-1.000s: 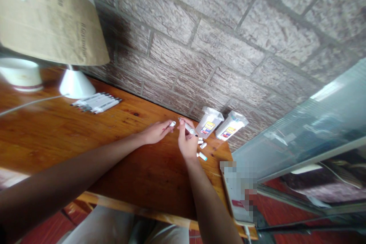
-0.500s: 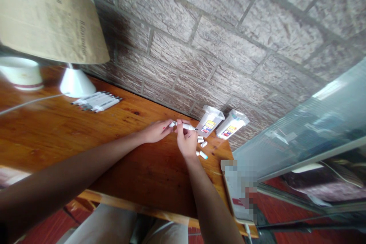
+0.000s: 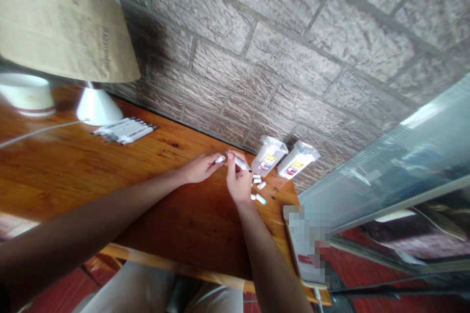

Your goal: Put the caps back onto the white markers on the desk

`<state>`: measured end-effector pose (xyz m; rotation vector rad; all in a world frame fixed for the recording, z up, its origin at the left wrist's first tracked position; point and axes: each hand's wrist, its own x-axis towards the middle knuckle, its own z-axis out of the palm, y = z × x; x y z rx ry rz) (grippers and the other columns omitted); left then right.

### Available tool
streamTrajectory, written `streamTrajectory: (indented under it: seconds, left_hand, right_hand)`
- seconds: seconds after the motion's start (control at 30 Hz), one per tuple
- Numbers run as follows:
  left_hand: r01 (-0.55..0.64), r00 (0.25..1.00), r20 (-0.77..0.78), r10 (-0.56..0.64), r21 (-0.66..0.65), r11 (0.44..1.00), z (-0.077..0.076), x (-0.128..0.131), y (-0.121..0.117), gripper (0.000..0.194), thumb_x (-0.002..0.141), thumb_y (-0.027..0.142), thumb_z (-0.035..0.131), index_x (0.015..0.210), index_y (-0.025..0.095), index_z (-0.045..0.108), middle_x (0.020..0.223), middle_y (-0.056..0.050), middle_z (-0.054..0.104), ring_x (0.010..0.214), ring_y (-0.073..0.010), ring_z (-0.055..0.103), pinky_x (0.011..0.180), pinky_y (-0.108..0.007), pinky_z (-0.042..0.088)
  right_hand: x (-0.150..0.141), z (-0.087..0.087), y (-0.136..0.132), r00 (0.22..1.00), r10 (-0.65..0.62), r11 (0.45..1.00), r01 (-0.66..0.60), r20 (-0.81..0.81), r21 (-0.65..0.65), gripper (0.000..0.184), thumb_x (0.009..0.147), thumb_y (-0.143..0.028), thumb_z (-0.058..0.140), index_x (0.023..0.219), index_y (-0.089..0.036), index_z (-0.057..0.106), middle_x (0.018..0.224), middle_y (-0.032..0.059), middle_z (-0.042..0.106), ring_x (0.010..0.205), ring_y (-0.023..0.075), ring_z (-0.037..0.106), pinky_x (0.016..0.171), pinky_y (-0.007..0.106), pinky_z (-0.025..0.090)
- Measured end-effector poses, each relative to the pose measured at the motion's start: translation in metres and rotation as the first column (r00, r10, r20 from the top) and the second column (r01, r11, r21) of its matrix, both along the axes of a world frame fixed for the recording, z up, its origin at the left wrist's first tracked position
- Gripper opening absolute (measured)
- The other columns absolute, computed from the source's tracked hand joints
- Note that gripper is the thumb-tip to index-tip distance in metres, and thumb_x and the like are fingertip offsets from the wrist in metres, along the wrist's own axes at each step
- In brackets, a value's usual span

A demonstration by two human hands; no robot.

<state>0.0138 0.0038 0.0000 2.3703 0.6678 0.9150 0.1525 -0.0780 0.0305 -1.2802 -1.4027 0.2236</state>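
Note:
Between thumb and fingers, my left hand (image 3: 201,169) pinches a small white marker cap (image 3: 220,159). Just to its right, my right hand (image 3: 239,179) grips a white marker (image 3: 238,161) with a dark tip at its lower right end. A narrow gap separates the cap from the marker's near end. Beside my right hand lie several loose caps (image 3: 261,185), one of them with a blue end (image 3: 261,199); part of this group is hidden behind the hand.
Two clear plastic boxes (image 3: 270,156) with labels stand by the brick wall (image 3: 220,73). A row of several markers (image 3: 127,130) lies near a lamp (image 3: 99,105) on the wooden table (image 3: 176,215). A paper cup (image 3: 31,95) is at far left.
The cap in my left hand has come apart from the marker's end. The marker in my right hand has tilted, its dark end dropping lower.

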Motion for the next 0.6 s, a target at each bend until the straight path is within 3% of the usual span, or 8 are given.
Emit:
streamTrajectory:
  seconds: [0.17,0.33,0.6]
  left_hand:
    - [-0.013,1.000,-0.009,0.013,0.009,1.000,-0.0010,0.0004,-0.0005,0.032,0.101,0.043,0.036,0.100,0.020,0.057,0.088,-0.004,0.067,0.079,-0.0180,0.064,0.075,-0.027,0.047]
    - [0.001,0.999,0.033,0.000,-0.022,1.000,-0.0016,0.0008,0.0005,0.033,0.100,0.044,0.037,0.102,0.020,0.060,0.088,-0.005,0.069,0.082,-0.0192,0.065,0.077,-0.028,0.050]
    - [0.037,0.998,0.049,-0.036,-0.038,0.999,-0.0033,0.0008,0.0025,0.033,0.099,0.045,0.040,0.108,0.022,0.063,0.098,-0.006,0.072,0.092,-0.0206,0.068,0.086,-0.030,0.051]
  right_hand:
    - [-0.0020,0.0015,-0.0011,0.998,0.022,1.000,-0.021,-0.065,0.008,0.036,0.096,-0.045,0.050,0.106,-0.015,0.068,0.088,0.0070,0.073,0.075,0.0166,0.070,0.070,0.026,0.054]
    - [-0.0010,0.0011,-0.0024,0.999,0.006,0.998,-0.004,0.043,-0.056,0.037,0.096,-0.048,0.050,0.095,-0.017,0.070,0.080,0.0053,0.073,0.067,0.0165,0.068,0.062,0.025,0.052]
    - [0.0015,0.0020,-0.0016,0.997,0.053,0.997,-0.049,0.061,-0.058,0.033,0.097,-0.044,0.050,0.093,-0.017,0.070,0.081,0.0053,0.075,0.070,0.0173,0.071,0.064,0.025,0.053]
